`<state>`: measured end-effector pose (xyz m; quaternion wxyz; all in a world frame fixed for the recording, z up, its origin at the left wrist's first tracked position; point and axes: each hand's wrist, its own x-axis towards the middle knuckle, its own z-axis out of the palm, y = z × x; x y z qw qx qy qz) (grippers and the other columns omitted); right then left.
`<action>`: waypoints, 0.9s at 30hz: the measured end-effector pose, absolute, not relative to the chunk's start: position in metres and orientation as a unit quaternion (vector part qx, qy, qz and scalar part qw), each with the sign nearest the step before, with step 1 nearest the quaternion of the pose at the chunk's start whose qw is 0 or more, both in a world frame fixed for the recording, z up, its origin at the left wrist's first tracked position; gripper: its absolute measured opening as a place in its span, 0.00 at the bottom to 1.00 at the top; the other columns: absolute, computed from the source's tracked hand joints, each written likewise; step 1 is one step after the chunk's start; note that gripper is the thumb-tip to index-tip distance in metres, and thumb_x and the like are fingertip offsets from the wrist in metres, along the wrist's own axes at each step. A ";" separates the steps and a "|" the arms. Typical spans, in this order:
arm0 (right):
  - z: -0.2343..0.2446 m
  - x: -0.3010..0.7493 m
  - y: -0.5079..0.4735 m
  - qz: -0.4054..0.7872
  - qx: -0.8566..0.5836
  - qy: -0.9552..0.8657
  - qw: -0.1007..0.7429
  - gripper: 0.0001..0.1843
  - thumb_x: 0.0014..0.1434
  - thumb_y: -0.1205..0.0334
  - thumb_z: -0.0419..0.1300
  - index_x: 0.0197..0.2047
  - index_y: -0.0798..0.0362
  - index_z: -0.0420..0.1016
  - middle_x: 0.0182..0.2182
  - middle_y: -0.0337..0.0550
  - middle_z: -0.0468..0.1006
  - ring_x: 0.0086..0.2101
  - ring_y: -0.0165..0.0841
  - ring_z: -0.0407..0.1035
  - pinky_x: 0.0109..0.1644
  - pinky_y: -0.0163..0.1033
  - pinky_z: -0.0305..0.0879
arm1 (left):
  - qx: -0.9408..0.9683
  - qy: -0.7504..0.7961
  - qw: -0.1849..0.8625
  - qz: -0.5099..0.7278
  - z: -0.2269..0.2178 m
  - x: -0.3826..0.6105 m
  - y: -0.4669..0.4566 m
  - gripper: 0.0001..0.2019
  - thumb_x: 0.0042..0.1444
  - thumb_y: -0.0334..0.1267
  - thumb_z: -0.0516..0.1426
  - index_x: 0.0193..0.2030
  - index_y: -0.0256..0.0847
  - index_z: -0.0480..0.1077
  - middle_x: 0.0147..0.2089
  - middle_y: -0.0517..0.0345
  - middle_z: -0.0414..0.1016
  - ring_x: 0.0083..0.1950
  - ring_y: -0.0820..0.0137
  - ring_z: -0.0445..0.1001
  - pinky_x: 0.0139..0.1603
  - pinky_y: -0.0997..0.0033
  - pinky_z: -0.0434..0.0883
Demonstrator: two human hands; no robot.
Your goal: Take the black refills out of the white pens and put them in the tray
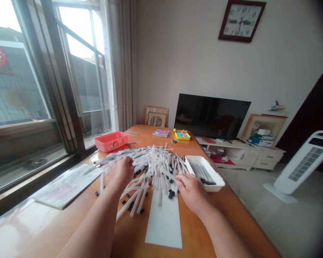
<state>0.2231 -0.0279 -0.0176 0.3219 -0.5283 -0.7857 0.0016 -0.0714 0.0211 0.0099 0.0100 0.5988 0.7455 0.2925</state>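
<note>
A large heap of translucent white plastic tubes covers the middle of the table, with small black caps scattered in and around it. My left hand is over the heap's left side, its fingers curled closed; what they hold, if anything, is hidden. Between the thumb and fingers of my right hand is one translucent tube, pointing up and left across the heap. Just beyond that hand stands a white tray holding a row of clear pens with black ends. A white paper strip lies under the heap's near edge.
A red plastic basket stands at the far left of the wooden table. An open booklet lies by the window side. Farther back are a magazine and a yellow box. A tower fan stands on the floor at right.
</note>
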 end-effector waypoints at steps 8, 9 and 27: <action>-0.023 0.221 -0.026 0.023 -0.518 -0.785 0.339 0.10 0.63 0.64 0.57 0.45 0.47 0.78 0.40 0.41 0.82 0.44 0.38 0.72 0.49 0.39 0.63 | 0.559 0.809 -0.015 0.184 -0.012 -0.092 0.031 0.15 0.49 0.33 0.54 0.42 0.46 0.77 0.52 0.41 0.75 0.54 0.42 0.66 0.49 0.40 0.60; -0.023 0.221 -0.026 0.025 -0.518 -0.784 0.340 0.10 0.63 0.64 0.56 0.45 0.47 0.78 0.40 0.41 0.82 0.44 0.38 0.72 0.49 0.39 0.63 | 0.558 0.809 -0.017 0.181 -0.014 -0.092 0.033 0.15 0.49 0.33 0.54 0.42 0.46 0.77 0.52 0.40 0.75 0.54 0.42 0.66 0.49 0.40 0.60; -0.023 0.224 -0.024 0.032 -0.514 -0.780 0.357 0.11 0.64 0.64 0.56 0.45 0.47 0.79 0.41 0.41 0.82 0.43 0.39 0.72 0.49 0.40 0.64 | 0.600 0.761 -0.025 0.245 0.006 -0.089 0.023 0.09 0.53 0.34 0.53 0.36 0.46 0.74 0.44 0.46 0.77 0.47 0.50 0.71 0.48 0.48 0.62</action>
